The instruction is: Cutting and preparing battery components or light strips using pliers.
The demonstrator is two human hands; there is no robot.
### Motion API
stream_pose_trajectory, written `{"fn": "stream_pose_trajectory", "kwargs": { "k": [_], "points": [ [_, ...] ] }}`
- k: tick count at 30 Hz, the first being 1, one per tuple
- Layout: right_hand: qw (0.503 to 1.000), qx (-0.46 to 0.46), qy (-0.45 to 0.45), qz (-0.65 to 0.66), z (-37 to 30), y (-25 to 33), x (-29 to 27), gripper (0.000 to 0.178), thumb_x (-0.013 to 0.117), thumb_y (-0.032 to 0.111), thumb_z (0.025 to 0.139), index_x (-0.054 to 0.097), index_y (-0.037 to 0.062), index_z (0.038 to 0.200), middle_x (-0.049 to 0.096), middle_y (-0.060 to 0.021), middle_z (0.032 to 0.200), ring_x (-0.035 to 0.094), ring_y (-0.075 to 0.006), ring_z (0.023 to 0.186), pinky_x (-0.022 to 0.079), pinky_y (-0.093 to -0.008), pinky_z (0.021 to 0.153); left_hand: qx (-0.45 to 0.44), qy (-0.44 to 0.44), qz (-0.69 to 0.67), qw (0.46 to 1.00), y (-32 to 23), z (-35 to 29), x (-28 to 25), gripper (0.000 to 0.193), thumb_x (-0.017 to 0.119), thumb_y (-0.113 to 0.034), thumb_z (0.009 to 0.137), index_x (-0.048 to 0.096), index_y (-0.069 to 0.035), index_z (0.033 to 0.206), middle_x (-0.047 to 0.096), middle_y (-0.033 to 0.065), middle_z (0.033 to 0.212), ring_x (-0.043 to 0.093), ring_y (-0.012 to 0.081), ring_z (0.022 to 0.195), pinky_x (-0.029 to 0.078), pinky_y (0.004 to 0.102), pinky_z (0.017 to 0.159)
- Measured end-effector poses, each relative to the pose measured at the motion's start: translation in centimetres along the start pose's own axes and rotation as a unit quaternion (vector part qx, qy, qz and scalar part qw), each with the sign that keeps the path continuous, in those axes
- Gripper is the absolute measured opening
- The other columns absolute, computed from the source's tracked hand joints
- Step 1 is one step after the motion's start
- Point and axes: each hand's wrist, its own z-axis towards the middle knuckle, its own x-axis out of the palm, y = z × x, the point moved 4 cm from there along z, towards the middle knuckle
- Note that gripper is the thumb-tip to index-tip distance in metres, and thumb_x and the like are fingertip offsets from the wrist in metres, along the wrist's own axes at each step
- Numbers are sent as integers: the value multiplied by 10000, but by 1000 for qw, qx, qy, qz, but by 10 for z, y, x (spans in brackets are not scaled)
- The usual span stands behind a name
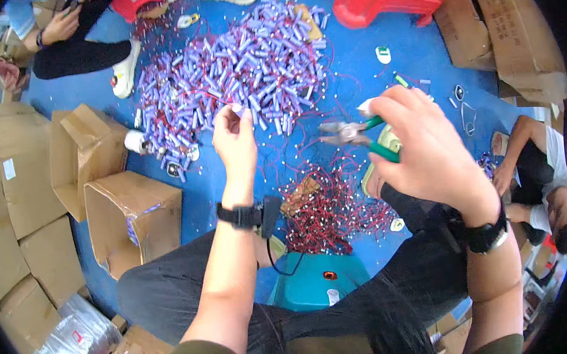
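Observation:
My left hand (234, 144) is closed in a pinch on a small purple battery cell (241, 114), mostly hidden by the fingers. A thin red wire runs from those fingertips toward the heap. My right hand (428, 149) grips the green handles of a pair of pliers (345, 133), whose metal jaws point left toward my left hand, apart from it. A white covering (365, 108) shows at a right fingertip. Beyond my left hand lies a wide heap of purple battery cells (222, 69) with red wires among them.
Nearer me is a tangle of red and black wires (323, 214) with white ends, before a teal stool (318, 281). Open cardboard boxes (134, 222) stand left. A red plastic stool (383, 3) is at the far right. Other people sit at far left and right.

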Motion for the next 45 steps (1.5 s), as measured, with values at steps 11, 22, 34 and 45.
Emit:
{"fn": "stream_pose_trajectory", "kwargs": {
  "k": [11, 22, 34, 45],
  "points": [
    [996, -29, -80, 2, -32, 13, -18, 401, 692, 203, 649, 582, 81, 1014, 554, -62, 934, 516, -256, 928, 410, -399, 766, 252, 159, 102, 949, -172, -92, 12, 387, 653, 29, 743, 591, -27, 1121, 603, 90, 913, 576, 170, 825, 445, 265, 752],
    [995, -67, -71, 0, -46, 18, -22, 382, 695, 235, 649, 593, 104, 993, 543, -50, 906, 513, -249, 911, 407, -396, 751, 313, 194, 146, 918, -190, -122, 12, 455, 640, 43, 743, 550, -38, 1182, 612, 108, 915, 588, 183, 810, 460, 274, 743],
    [955, -156, -217, -131, -44, 35, -37, 175, 641, 174, 649, 595, 145, 815, 533, 10, 728, 534, -201, 735, 387, -356, 674, 247, 171, 208, 931, -197, -124, 3, 377, 666, -12, 752, 557, -7, 1113, 632, 90, 870, 609, 152, 746, 487, 268, 689],
    [919, -70, -349, -168, -47, 18, -65, 186, 639, 191, 663, 615, 162, 845, 552, 4, 757, 538, -205, 736, 394, -351, 658, -197, 307, 26, 931, -158, -127, -4, 244, 602, -168, 854, 587, 10, 1020, 625, 61, 852, 562, 89, 724, 459, 227, 627]
  ]
}}
